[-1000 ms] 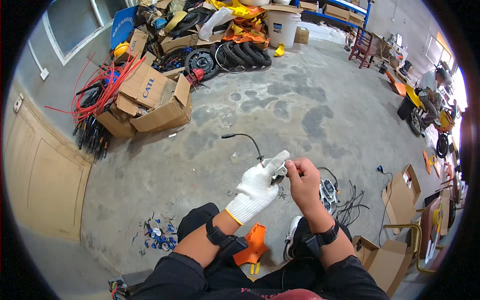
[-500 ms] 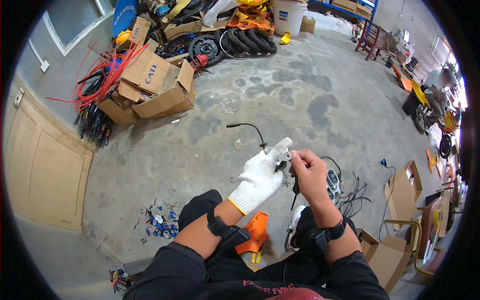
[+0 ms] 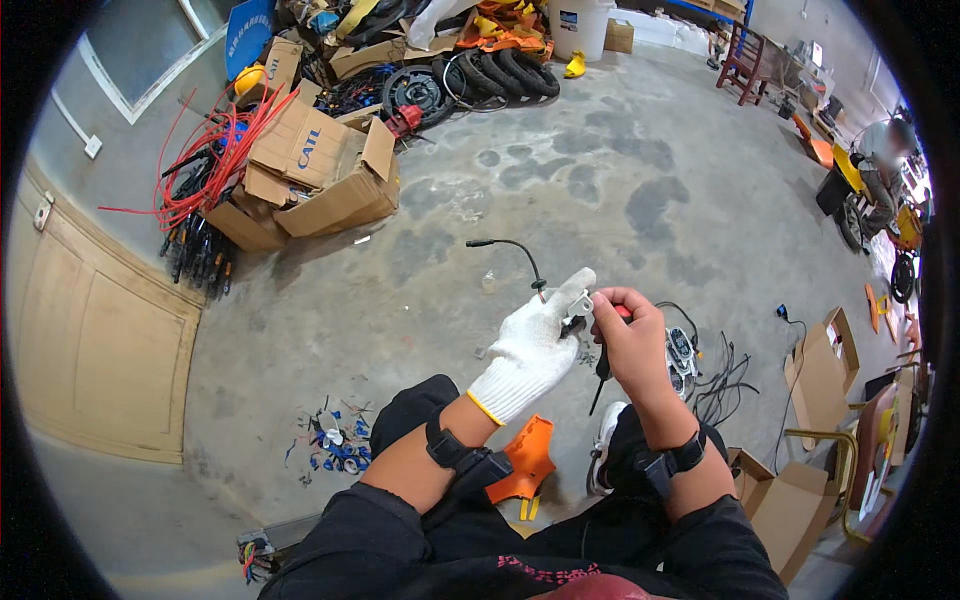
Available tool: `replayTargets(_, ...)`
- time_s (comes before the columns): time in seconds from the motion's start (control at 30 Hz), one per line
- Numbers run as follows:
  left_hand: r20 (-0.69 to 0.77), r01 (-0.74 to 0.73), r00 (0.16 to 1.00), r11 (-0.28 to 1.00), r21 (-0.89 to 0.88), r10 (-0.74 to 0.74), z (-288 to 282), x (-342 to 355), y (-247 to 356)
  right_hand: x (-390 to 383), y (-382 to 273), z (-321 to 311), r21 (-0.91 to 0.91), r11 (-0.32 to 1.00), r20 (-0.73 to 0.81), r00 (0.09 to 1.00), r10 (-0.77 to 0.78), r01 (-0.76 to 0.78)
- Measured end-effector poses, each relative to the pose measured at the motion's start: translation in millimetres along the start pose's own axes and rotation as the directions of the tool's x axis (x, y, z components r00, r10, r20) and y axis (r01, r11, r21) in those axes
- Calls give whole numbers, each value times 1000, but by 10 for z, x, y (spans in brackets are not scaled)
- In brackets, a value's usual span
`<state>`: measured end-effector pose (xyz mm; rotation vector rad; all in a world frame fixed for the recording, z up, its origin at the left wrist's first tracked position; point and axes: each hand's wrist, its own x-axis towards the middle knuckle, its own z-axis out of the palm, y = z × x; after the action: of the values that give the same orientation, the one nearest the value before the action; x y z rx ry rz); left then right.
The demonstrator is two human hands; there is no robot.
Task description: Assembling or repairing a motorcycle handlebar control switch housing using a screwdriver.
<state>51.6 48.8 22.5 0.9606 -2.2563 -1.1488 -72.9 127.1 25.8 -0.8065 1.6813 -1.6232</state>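
Orange panel: on the floor between the person's legs, and from where I stand everything sorts itself around this orange panel (image 3: 526, 458).
Gloved left hand: up above and beyond the panel, the gloved left hand (image 3: 530, 345) is closed round a small pale part (image 3: 581, 303), index finger stretched along it.
Bare right hand: beyond the panel and to its right, the bare right hand (image 3: 632, 345) is curled about a screwdriver (image 3: 602, 368), red-handled, black shaft slanting down; its thumb and forefinger meet at the pale part's edge, though I can't tell how firmly they grip there.
Small pale part: between both hands, beyond the panel, with something dark beneath it that the fingers mostly hide.
Black cable: beyond the panel, a thin black cable (image 3: 525, 252) arches from the glove, its plug pointing left.
Blue scraps: left of the panel, a scatter of blue scraps (image 3: 340, 458) with bits of wire.
Loose cables: right of the panel and farther out, a tangle of loose cables (image 3: 722, 385) beside white oval pieces (image 3: 680, 358).
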Motion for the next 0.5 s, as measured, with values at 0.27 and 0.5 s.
replayTargets(0.27, 55, 5, 998, 1000, 27, -7, -7, -48, 48, -10, 88, 21, -452, 842, -63, 931, -358, 294)
replayTargets(0.5, -4, -27, 1000, 1000, -13, 27, 27, -27, 34, -15, 118, 57, -333, 913, -107, 952, -286, 237)
